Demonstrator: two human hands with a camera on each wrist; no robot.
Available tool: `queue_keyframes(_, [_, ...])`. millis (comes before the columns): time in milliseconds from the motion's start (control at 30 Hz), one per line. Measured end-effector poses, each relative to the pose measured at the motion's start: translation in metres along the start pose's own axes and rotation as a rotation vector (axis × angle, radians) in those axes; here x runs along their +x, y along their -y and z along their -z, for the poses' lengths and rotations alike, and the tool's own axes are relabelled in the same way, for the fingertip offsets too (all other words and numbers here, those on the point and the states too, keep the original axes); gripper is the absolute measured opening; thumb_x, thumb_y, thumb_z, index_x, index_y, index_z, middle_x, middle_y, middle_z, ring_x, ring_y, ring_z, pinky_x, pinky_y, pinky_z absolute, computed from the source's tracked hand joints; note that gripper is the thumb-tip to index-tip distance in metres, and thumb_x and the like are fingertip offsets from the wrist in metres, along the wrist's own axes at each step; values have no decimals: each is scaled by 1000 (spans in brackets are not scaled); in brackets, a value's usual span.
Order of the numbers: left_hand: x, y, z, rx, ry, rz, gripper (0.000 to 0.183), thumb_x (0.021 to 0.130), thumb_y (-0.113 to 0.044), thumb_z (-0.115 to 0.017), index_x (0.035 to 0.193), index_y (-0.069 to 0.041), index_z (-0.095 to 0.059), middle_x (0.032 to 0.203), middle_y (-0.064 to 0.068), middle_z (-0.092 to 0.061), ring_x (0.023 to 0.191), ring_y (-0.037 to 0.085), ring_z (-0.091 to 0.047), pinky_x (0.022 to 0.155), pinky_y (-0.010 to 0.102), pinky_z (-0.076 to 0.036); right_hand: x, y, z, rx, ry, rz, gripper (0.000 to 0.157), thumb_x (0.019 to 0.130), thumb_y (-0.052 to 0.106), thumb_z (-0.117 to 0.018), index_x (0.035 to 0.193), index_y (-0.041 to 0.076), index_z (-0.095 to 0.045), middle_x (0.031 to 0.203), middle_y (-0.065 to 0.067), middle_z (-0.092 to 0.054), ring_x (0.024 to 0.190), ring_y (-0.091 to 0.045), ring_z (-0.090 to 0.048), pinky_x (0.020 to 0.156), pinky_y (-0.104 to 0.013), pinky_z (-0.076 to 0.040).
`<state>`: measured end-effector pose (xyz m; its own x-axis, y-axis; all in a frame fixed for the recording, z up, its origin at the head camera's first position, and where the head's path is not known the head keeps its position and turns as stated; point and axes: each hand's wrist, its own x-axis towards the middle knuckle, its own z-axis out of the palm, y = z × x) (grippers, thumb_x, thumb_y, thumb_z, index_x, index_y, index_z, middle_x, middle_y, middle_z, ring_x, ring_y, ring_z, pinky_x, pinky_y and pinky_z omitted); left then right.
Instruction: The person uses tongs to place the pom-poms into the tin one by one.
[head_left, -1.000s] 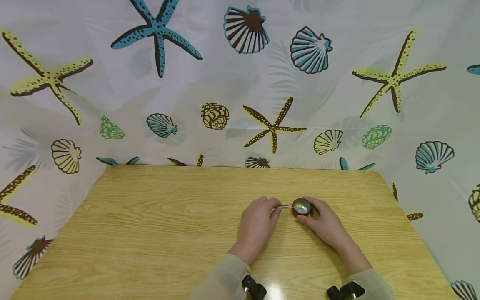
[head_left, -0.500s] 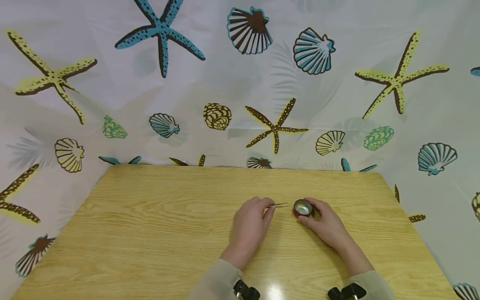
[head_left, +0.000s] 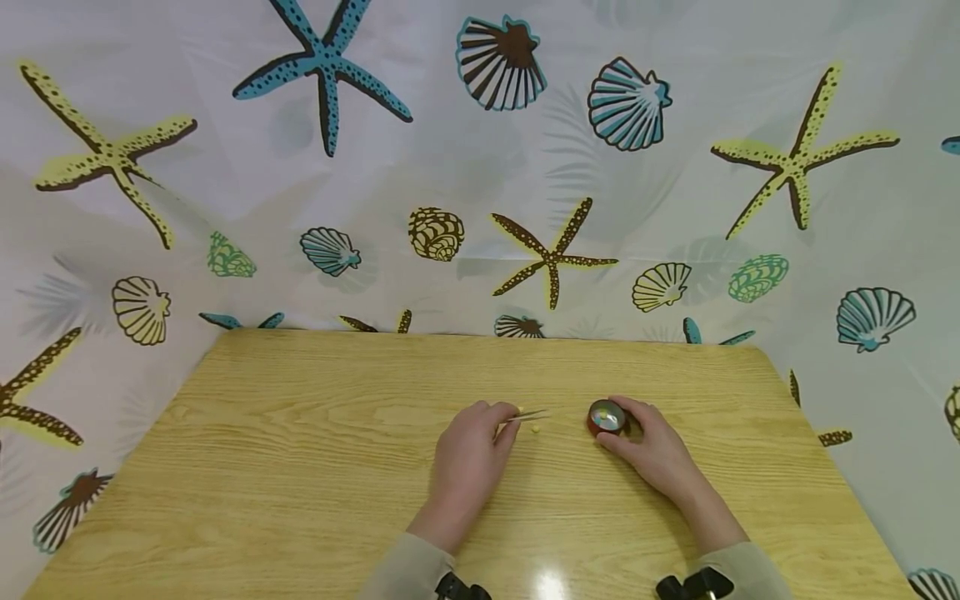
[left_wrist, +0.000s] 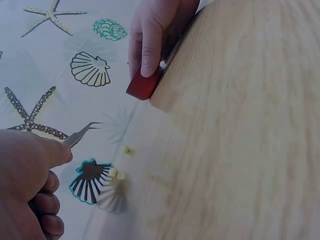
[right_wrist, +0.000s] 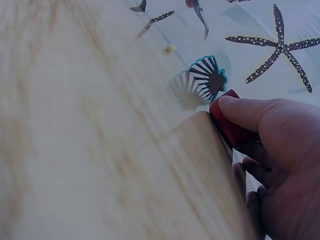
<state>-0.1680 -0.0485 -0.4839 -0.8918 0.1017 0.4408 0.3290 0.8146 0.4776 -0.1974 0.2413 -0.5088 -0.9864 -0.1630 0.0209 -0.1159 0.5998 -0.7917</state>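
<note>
My left hand pinches bent-tip tweezers between thumb and forefinger, the other fingers curled. Their thin tips point right, a little apart, with nothing seen between them. Small yellow beads lie on the table by the tips, one bead nearer me and another bead just behind the hand. To the right, my right hand grips a small round red container by its side, thumb in front. The container stands upright, with a shiny inside and a few coloured bits in it. In the right wrist view only its red wall shows.
The wooden table runs back to a hanging cloth printed with starfish and shells. The cloth also closes off both sides. Black wrist cameras sit on both sleeves.
My left hand has drawn the tweezers left, away from the red container. Yellow beads now show on the table beside it. My right hand stays on the container.
</note>
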Motion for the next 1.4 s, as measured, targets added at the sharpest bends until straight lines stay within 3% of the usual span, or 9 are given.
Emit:
queue_keyframes(533, [-8, 14, 1, -13, 63, 75, 11, 105, -23, -80, 114, -19, -85, 76, -9, -56, 63, 11, -45, 56, 29, -40, 0, -1, 0, -2, -3, 10, 72, 104, 38, -81, 163, 10, -52, 163, -22, -50, 155, -46, -40, 123, -67, -32])
queue_keyframes(1400, [-10, 22, -11, -4, 77, 75, 11, 104, -24, -81, 113, -19, -84, 81, -7, -63, 65, 9, -48, 57, 29, -43, 1, -1, 0, -5, -2, 11, 71, 104, 36, -81, 163, 9, -52, 163, -23, -50, 155, -46, -41, 123, -67, -32])
